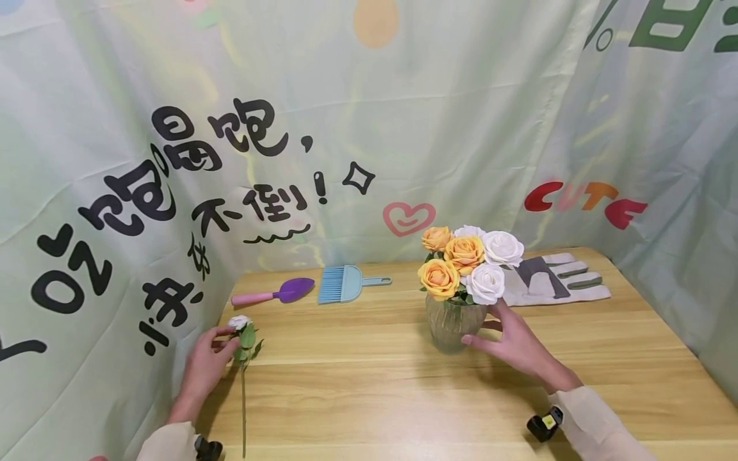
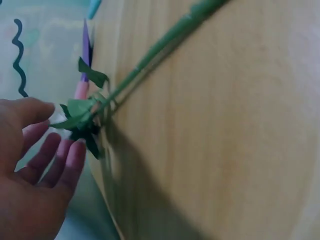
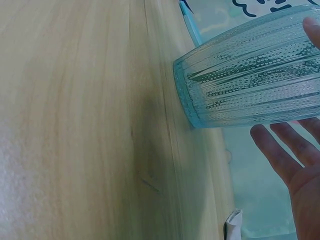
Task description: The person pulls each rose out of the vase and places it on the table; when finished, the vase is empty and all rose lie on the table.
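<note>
At the left of the table, a white artificial rose [image 1: 239, 322] on a long green stem [image 2: 145, 65] lies with its bloom away from the person. My left hand [image 1: 209, 355] is at the bloom, thumb and fingers loosely spread around it and the leaves [image 2: 80, 110]. On the right, my right hand [image 1: 519, 339] reaches around a ribbed glass vase [image 1: 455, 323]; its thumb is at the glass, while the other fingers [image 3: 280, 150] are spread apart beside it. The vase stands upright, holding several orange roses [image 1: 441, 278] and white roses [image 1: 485, 283].
Toward the back left lie a purple trowel [image 1: 295, 290] with a pink handle and a light blue brush [image 1: 341, 284]. A grey and white work glove [image 1: 556, 280] lies behind the vase. Printed fabric [image 1: 461, 128] hangs around the wooden table [image 1: 357, 384].
</note>
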Demonstrator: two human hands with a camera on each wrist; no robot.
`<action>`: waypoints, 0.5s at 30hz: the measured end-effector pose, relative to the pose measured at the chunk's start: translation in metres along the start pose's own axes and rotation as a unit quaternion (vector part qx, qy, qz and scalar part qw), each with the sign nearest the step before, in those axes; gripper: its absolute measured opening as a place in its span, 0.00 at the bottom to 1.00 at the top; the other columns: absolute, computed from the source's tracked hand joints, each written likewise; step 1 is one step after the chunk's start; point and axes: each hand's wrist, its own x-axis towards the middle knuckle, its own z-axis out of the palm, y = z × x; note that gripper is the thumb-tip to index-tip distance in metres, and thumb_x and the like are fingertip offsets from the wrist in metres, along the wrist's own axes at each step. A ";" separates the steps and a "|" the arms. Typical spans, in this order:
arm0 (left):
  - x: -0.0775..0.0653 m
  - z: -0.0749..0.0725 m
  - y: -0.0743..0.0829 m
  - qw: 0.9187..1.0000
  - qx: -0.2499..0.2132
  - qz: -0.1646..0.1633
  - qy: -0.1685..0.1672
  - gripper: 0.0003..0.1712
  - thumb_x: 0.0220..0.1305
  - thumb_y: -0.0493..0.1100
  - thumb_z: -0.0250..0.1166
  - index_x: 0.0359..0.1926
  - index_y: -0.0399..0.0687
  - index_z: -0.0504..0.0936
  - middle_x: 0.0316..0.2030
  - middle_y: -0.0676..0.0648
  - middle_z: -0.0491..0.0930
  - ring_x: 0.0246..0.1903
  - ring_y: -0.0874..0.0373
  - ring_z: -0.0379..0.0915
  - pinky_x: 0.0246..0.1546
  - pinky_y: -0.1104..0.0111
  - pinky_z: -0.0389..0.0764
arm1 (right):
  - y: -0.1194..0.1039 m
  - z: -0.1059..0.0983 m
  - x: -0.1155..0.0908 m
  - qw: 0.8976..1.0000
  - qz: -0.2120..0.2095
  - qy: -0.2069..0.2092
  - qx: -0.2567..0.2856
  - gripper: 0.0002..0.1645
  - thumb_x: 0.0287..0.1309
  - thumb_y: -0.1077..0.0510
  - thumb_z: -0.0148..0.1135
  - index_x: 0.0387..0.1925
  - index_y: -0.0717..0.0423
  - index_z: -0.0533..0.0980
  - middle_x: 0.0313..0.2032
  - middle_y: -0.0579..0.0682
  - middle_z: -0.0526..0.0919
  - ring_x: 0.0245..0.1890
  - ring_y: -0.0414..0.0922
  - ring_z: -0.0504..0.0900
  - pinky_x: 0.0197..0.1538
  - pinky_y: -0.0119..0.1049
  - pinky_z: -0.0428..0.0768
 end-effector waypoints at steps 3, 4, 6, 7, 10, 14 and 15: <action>0.000 0.001 0.013 0.999 0.002 0.021 0.040 0.22 0.80 0.48 0.66 0.66 0.41 0.82 0.63 0.35 0.80 0.58 0.43 0.83 0.42 0.85 0.78 | 0.001 0.000 0.000 1.000 0.000 0.001 0.000 0.64 0.61 0.55 0.83 0.85 0.62 0.52 0.80 0.70 0.63 0.72 0.72 0.75 0.61 0.46 0.91; 0.000 0.002 0.018 0.998 0.001 0.027 0.053 0.21 0.80 0.48 0.66 0.66 0.41 0.83 0.61 0.36 0.81 0.57 0.44 0.83 0.43 0.87 0.76 | 0.001 0.001 0.000 1.000 0.000 0.001 0.000 0.64 0.61 0.55 0.83 0.85 0.62 0.52 0.80 0.71 0.63 0.72 0.72 0.75 0.61 0.49 0.91; 0.001 0.004 0.030 0.997 -0.014 0.040 0.069 0.20 0.80 0.47 0.67 0.64 0.42 0.83 0.60 0.37 0.82 0.56 0.46 0.82 0.44 0.89 0.75 | 0.001 0.001 -0.001 1.000 0.001 0.001 0.000 0.64 0.61 0.55 0.83 0.85 0.62 0.51 0.80 0.71 0.63 0.71 0.72 0.75 0.61 0.53 0.90; 0.001 0.006 0.036 0.996 -0.022 0.048 0.075 0.19 0.80 0.46 0.67 0.63 0.42 0.84 0.59 0.38 0.83 0.55 0.48 0.83 0.45 0.90 0.75 | 0.002 0.002 -0.001 1.000 0.001 0.001 0.000 0.64 0.61 0.55 0.83 0.85 0.62 0.52 0.80 0.71 0.63 0.71 0.72 0.75 0.61 0.53 0.90; 0.005 0.014 0.053 0.992 -0.051 0.086 0.078 0.16 0.79 0.43 0.68 0.62 0.45 0.85 0.58 0.41 0.85 0.53 0.55 0.82 0.49 0.89 0.77 | 0.002 0.001 -0.001 1.000 0.001 0.001 0.002 0.64 0.61 0.56 0.83 0.85 0.61 0.51 0.80 0.70 0.63 0.71 0.71 0.75 0.60 0.45 0.91; 0.009 0.030 0.079 0.984 -0.084 0.142 0.073 0.14 0.77 0.39 0.69 0.60 0.45 0.87 0.56 0.42 0.85 0.53 0.55 0.80 0.54 0.83 0.82 | 0.001 0.001 0.000 1.000 0.003 0.001 0.003 0.65 0.61 0.56 0.83 0.86 0.60 0.50 0.80 0.69 0.62 0.72 0.71 0.75 0.60 0.39 0.90; 0.009 0.034 0.085 0.982 -0.090 0.149 0.071 0.14 0.77 0.39 0.70 0.60 0.44 0.87 0.55 0.42 0.85 0.54 0.54 0.81 0.55 0.81 0.83 | 0.001 0.000 0.000 1.000 0.003 0.002 0.002 0.65 0.61 0.55 0.83 0.86 0.59 0.50 0.81 0.69 0.62 0.72 0.71 0.75 0.60 0.40 0.90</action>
